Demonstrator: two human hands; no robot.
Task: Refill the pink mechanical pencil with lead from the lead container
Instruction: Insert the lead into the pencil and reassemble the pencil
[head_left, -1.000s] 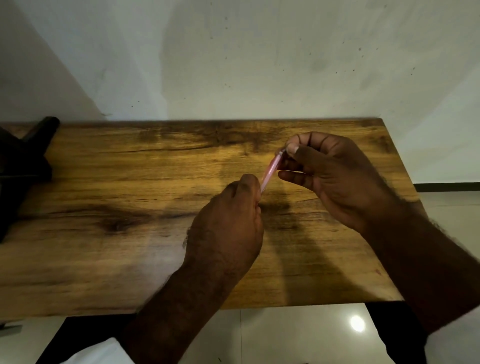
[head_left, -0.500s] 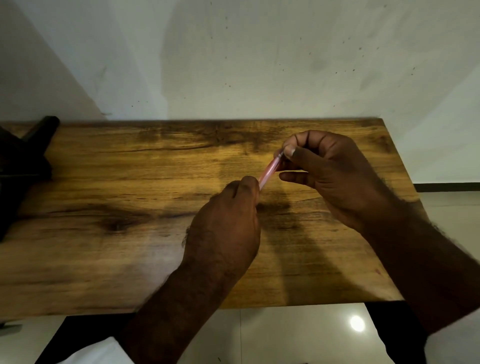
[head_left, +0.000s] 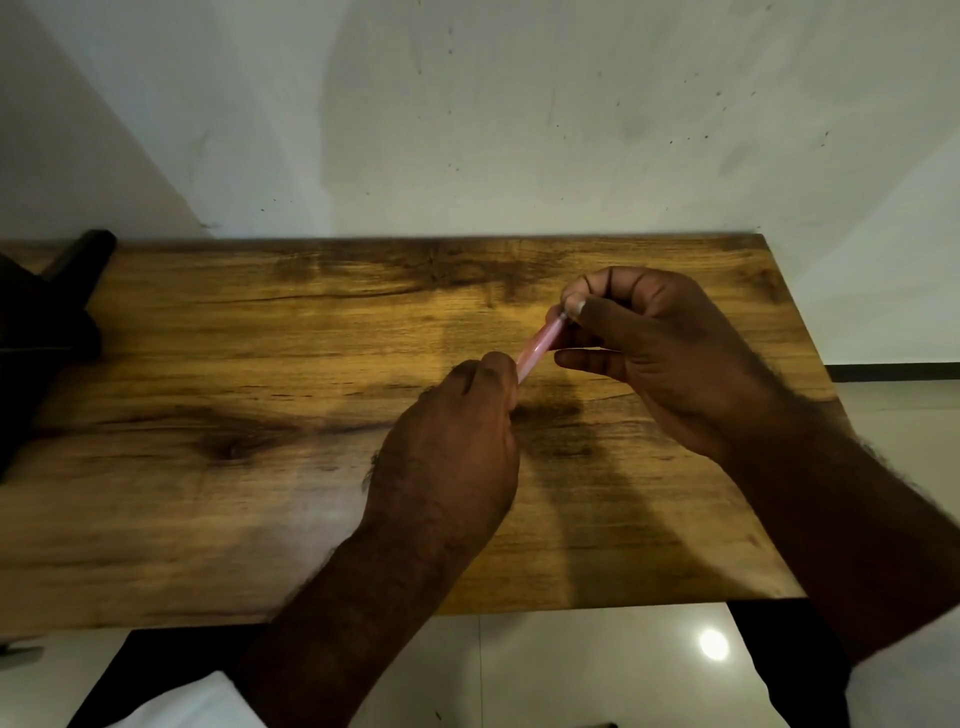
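The pink mechanical pencil (head_left: 540, 345) is held tilted above the middle of the wooden table (head_left: 260, 364), its upper end pointing up and to the right. My left hand (head_left: 452, 452) is closed around the pencil's lower part, which is hidden in the fist. My right hand (head_left: 654, 343) pinches the pencil's upper end between thumb and forefinger. What the fingertips hold there is too small to tell. No lead container is visible.
A dark object (head_left: 47, 322) sits on the table's far left edge. A pale wall (head_left: 519, 130) runs right behind the table. A shiny tiled floor (head_left: 597, 665) shows below the near edge, and the table's right edge is close to my right forearm.
Hardly anything differs. My right hand's fingers have shifted slightly at the pencil's upper end; the pencil and my left hand stay where they were.
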